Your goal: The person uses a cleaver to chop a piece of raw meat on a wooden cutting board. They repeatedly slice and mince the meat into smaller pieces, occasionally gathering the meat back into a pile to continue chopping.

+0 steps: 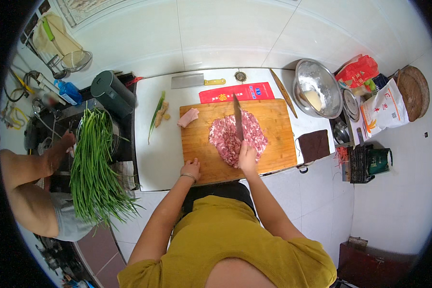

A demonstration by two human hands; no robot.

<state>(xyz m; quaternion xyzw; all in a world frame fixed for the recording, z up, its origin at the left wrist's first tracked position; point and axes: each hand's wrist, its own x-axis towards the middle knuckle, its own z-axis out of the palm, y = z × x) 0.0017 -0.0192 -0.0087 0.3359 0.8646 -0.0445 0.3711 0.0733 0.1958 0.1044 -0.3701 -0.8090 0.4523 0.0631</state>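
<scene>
Mince (pixel 217 132): pink and white, spread in a flat, uneven heap, held on the wooden board (pixel 278 144), which is set along the bench's (pixel 158 168) near edge, right of its middle. Knife (pixel 238 117): laid across the mince, its tip pointed toward the bench's far edge. Right hand (pixel 247 156): closed around the knife's handle, at the mince's near side. Left hand (pixel 190 169): rested at the board's near left corner, fingers partly bent; whether the board's edge is pinched cannot be told. Meat piece (pixel 188 117): pale pink, placed at the board's far left corner.

Red packet (pixel 254 91): laid flat along the board's far side. Cleaver (pixel 189 81): yellow-handled, set near the bench's far edge, blade to the left. Scallion (pixel 156 117) and ginger (pixel 161 116): placed side by side toward the bench's left edge. Brown strip (pixel 284 93): laid slantwise between packet and bowl. Bowl (pixel 335 91): steel, a pale mass contained, stood at the bench's far right corner. Cloth (pixel 314 145): dark brown, laid at the near right corner.

Chives (pixel 98 168): a long green bunch, seen beyond the bench's left edge, beside a co-worker's hand (pixel 67 139).
</scene>
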